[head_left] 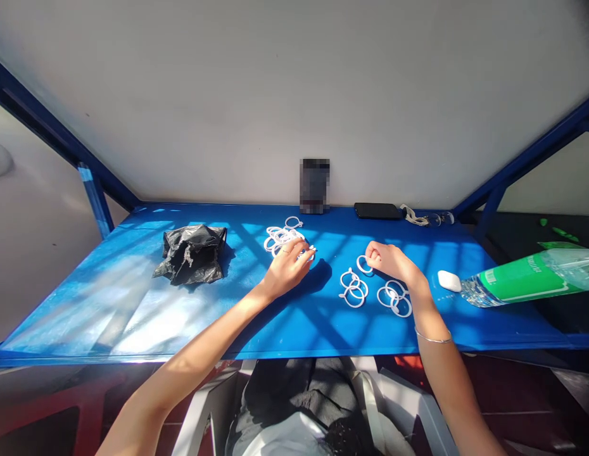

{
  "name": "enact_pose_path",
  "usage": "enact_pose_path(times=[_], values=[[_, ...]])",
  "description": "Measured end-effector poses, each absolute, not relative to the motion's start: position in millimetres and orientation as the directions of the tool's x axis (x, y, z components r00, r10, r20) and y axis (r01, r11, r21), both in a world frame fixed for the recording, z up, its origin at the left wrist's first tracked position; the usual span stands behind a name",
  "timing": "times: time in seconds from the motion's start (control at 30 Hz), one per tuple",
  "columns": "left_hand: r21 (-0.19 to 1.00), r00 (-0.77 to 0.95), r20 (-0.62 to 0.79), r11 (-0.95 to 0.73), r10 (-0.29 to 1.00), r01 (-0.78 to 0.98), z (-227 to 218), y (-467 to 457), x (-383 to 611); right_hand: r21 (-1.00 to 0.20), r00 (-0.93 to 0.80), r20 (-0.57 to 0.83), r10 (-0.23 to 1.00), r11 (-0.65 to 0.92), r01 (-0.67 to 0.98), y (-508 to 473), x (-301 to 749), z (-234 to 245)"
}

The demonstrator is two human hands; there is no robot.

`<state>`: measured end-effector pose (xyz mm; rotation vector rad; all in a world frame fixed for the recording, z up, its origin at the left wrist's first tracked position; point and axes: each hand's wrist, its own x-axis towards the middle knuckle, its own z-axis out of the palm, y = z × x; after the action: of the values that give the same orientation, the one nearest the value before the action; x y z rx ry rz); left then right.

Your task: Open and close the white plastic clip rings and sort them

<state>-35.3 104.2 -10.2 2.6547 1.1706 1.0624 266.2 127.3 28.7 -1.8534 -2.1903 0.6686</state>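
At the left of the blue surface [285, 342] sat a crumpled black plastic bag [194, 256], apart from the rings, perhaps to leave the middle free for the hands. Next came a heap of white curtain rings [277, 235], overlapping one another, with the left hand [289, 263] over its near edge. Its fingers were loosely bent and partly spread; whether they had hold of a ring I cannot tell. Behind, a dark blurred object [315, 185] stood upright against the wall [228, 126], probably leaned there for support. Farther right lay a small ring cluster [354, 292]. The right hand [380, 258] had its fingers curled closed, pinching a single ring [359, 266] by its edge, seemingly for fine control. Beyond it lay a black smartphone [378, 211]; nearer was a second cluster [394, 300]. Eyeglasses [434, 220], a white earbud case [449, 281] and a green-labelled bottle [522, 278] lay rightmost, likely set aside.
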Motion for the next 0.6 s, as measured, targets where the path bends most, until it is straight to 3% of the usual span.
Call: enact_pose_path(times=[0.1,0.2,0.4,0.6], values=[[0.391,0.548,0.513,-0.749,0.66,0.535,-16.2,91.6,-21.4,-0.719,-0.316,-0.058,0.947,0.18,0.671,122.9,243.3,24.1],[0.504,0.605,0.44,-0.74,0.664,0.445,-18.9,84.3,-10.5,-0.868,-0.382,0.04,0.923,0.222,0.444,117.5,219.0,12.7],[0.669,0.552,0.36,-0.62,0.753,0.409,-16.9,86.1,-8.3,-0.976,-0.472,-0.052,0.88,0.055,0.209,110.8,188.5,-8.7],[0.86,0.417,0.345,-0.462,0.841,0.218,-9.1,83.4,-12.4,-0.996,-0.493,-0.091,0.866,-0.083,0.038,108.2,184.0,0.1]])
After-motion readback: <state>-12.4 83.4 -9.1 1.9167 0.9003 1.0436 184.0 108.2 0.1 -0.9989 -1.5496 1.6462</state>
